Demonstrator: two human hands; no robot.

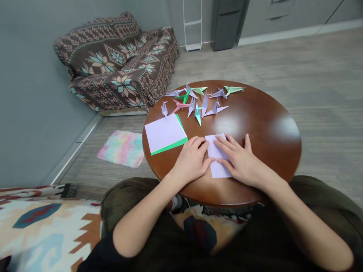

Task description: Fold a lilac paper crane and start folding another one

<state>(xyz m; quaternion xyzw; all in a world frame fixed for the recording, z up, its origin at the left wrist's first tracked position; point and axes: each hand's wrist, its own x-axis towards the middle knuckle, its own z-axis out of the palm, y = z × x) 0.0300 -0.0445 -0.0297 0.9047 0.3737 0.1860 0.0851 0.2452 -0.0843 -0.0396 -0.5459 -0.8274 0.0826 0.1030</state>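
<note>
A lilac sheet of origami paper [219, 170], folded into a narrow rectangle, lies on the round brown table in front of me. My left hand [194, 156] is at its left edge, fingers curled and thumb on the paper, holding it. Across the right part of the sheet lies my right hand [238, 156], flat with its fingers spread, thumb pointing left. To the left of my hands is a stack of square origami paper [164, 134], lilac on top with a green sheet [170, 146] showing beneath.
Several folded paper cranes in lilac, green, pink and blue, such as a blue crane [197, 114], stand along the far side of the table [266, 124]. Beyond are a patterned covered sofa [121, 68], a pastel fluffy mat [123, 148] and a white rack [193, 46].
</note>
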